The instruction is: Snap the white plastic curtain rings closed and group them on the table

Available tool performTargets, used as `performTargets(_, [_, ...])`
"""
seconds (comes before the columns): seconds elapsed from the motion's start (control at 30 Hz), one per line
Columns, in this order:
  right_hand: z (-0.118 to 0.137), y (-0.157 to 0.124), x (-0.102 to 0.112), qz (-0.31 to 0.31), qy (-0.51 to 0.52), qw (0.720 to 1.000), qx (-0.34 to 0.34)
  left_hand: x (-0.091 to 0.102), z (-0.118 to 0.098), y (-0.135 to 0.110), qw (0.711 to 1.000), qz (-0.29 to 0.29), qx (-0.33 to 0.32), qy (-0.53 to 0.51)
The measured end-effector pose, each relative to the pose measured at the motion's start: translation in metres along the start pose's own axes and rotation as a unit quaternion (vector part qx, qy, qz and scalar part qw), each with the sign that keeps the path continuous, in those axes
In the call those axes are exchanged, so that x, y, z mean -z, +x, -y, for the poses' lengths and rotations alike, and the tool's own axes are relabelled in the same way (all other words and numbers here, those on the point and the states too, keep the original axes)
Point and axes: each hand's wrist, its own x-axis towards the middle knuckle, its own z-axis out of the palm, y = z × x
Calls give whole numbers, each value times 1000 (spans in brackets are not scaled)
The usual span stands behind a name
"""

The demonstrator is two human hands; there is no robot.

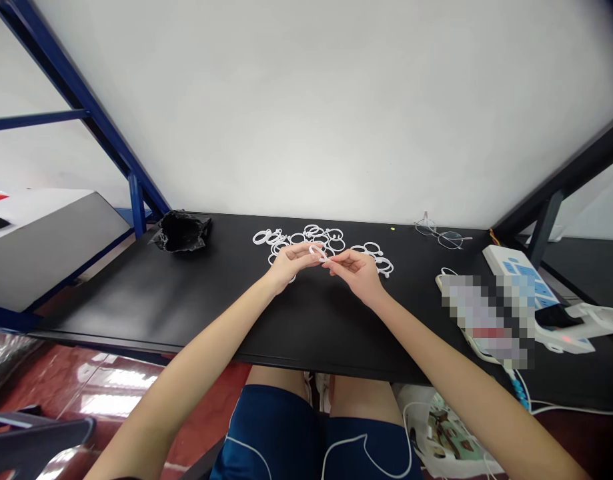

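Observation:
My left hand [290, 261] and my right hand [357, 272] meet over the middle of the black table. Between them they pinch one white plastic ring [317, 251], each hand with thumb and fingers closed on one side of it. Behind and around my hands lies a loose pile of white rings [297, 239], several with a small knob or eyelet on the rim. A smaller group of the same rings [373, 248] rests just beyond my right hand. Fine details of the held ring are too small to make out.
On the black table [196, 293], a crumpled black plastic bag [181, 233] stands open at the back left. Eyeglasses [439, 233] lie at the back right, near a phone [486, 320], a white power strip [519, 273] and cables. Blue frame bars [101, 127] rise at the left.

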Motion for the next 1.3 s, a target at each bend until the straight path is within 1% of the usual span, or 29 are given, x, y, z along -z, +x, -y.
performTargets(0.17, [1,2,1,9,13,1000,-24,-1,0,0,1000,-1,5,8])
performTargets(0.27, [2,5,5,-7,33,998,-57,-3,1,0,1000,-5,21,15])
performTargets(0.37, [2,10,12,-37,62,994,-84,-6,1,-2,998,-7,48,29])
performTargets(0.43, [2,14,19,-62,76,991,-89,-8,2,-2,997,-4,60,39])
performTargets(0.53, [2,22,32,-134,66,986,-70,-9,4,-1,997,0,63,55])
performTargets(0.6, [2,26,45,-203,17,978,-32,-8,4,0,995,-8,60,76])
performTargets(0.63, [2,28,53,-237,-32,971,-7,-7,3,0,994,-14,56,92])
performTargets(0.7, [1,31,68,-290,-170,940,55,-2,1,1,990,-18,40,132])
performTargets(0.77, [0,32,81,-309,-265,911,67,5,-3,1,984,-1,10,178])
performTargets(0.8, [-1,33,86,-302,-290,906,58,10,-5,1,978,11,-11,207])
performTargets(0.87, [-4,33,91,-282,-322,903,28,19,-10,1,954,30,-52,295])
performTargets(0.93, [-8,33,94,-266,-351,898,8,27,-14,0,912,23,-78,402])
performTargets(1.03, [-12,33,96,-242,-408,880,-5,33,-16,-2,839,19,-85,538])
performTargets(1.1, [-14,32,97,-224,-446,867,-16,34,-15,-3,793,19,-84,603])
performTargets(1.13, [-15,32,98,-219,-459,861,-20,34,-14,-3,776,18,-85,624])
performTargets(1.2, [-16,32,98,-214,-475,853,-25,33,-10,-3,758,21,-86,646])
performTargets(1.3, [-15,31,97,-211,-480,851,-27,32,-7,-2,754,28,-91,650])
